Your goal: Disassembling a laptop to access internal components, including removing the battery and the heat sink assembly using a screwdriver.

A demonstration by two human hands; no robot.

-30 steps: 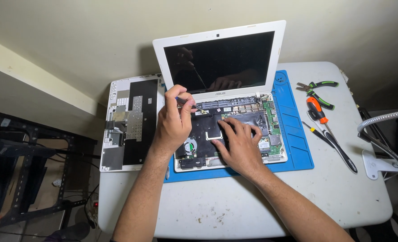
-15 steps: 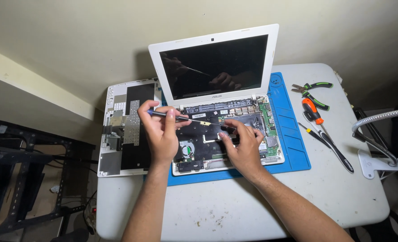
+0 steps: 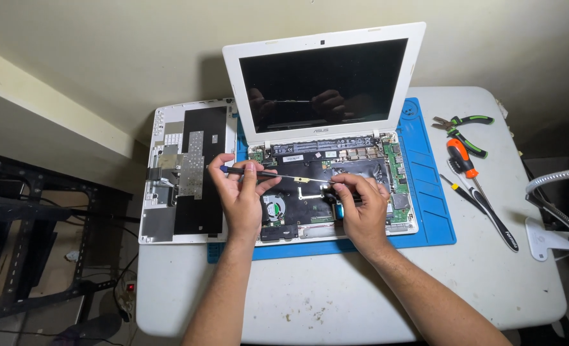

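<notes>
Two hands are held over an opened laptop (image 3: 336, 186) that lies on a blue mat (image 3: 425, 192) on a white table (image 3: 336, 288), its screen standing upright behind. A thin screwdriver (image 3: 275, 175) is held almost level across the exposed board: its dark handle end is pinched in the left hand (image 3: 243, 192), thumb and fingers closed round it, while the shaft's far end is met by the fingertips of the right hand (image 3: 361, 205), which are curled narrowly near the tip, just above the black battery area. What exactly lies under those fingertips cannot be told. The screwdriver is judged light, stiff and slim, best gripped at the handle and steadied near the tip, since a smooth shaft may slip. The board beneath is judged fragile, with small parts and a round fan (image 3: 273, 206) close by, so little pressure is likely tolerated. Both forearms are brought in from the near edge of the table, wrists bent slightly down, the left palm turned toward the right. A detached keyboard cover (image 3: 185, 173) lies face down just left of the laptop; pliers (image 3: 461, 128) and other screwdrivers (image 3: 473, 186) rest well apart on the right.
</notes>
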